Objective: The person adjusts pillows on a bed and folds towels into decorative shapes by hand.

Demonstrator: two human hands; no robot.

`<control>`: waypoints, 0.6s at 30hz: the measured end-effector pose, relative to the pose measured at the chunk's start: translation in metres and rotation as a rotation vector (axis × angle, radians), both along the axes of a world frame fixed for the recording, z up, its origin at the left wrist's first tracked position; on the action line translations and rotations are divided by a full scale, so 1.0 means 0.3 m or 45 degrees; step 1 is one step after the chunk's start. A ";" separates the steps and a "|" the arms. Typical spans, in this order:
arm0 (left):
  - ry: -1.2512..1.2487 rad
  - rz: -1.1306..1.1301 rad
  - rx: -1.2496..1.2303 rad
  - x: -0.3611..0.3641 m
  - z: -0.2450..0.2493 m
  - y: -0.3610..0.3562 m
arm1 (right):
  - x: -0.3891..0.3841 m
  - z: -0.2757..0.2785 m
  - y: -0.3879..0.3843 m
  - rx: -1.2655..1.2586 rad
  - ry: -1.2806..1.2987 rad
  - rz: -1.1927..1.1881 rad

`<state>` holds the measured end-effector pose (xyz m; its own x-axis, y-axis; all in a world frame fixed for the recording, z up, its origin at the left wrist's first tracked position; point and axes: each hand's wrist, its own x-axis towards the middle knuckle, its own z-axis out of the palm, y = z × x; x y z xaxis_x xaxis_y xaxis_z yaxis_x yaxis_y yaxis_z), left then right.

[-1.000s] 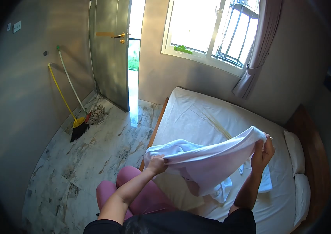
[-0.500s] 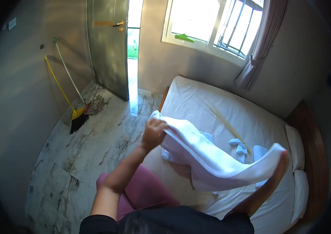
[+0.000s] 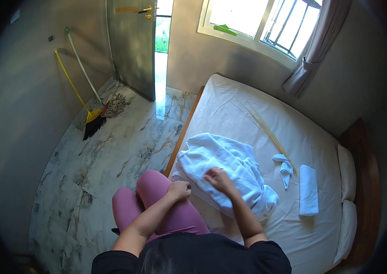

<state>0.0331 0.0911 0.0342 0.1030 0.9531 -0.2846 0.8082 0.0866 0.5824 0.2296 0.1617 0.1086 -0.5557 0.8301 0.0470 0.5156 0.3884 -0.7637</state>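
Observation:
A rumpled white towel (image 3: pixel 223 153) lies in a loose heap on the near left part of the bed. Beside its lower left edge, over the pink-clad knee, my left hand (image 3: pixel 180 189) is closed in a fist; whatever it may hold is hidden. Over the middle of the heap, my right hand (image 3: pixel 218 179) has its fingers curled, and any cloth between them cannot be made out. To the right are a small twisted white cloth (image 3: pixel 285 170) and a neatly folded white towel (image 3: pixel 308 189).
A bundle of thin straw-coloured sticks (image 3: pixel 268 131) lies across the bed sheet (image 3: pixel 230 100). Two pillows (image 3: pixel 347 173) sit by the wooden headboard (image 3: pixel 364 182). A yellow-handled broom (image 3: pixel 94 122) and a mop (image 3: pixel 115 106) lean near the partly open door (image 3: pixel 132 50).
The towel that both hands held stretched in the air now lies bunched on the bed. My left hand has come down to the knee, and my right hand has moved left and inward.

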 end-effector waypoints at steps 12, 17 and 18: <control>-0.269 0.842 0.067 -0.034 -0.147 0.116 | -0.075 -0.334 0.112 0.126 0.039 -0.380; -0.460 0.701 -0.230 -0.095 -0.240 0.175 | 0.078 -0.107 0.042 -0.743 0.518 -0.581; -0.426 0.657 -0.201 -0.094 -0.238 0.172 | 0.104 -0.127 0.030 -0.676 0.493 -0.574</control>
<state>0.0049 0.1427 -0.0372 -0.2510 0.8530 -0.4575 0.4159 0.5219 0.7448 0.2608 0.1707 0.0704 -0.1856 0.9367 -0.2967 0.1969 -0.2604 -0.9452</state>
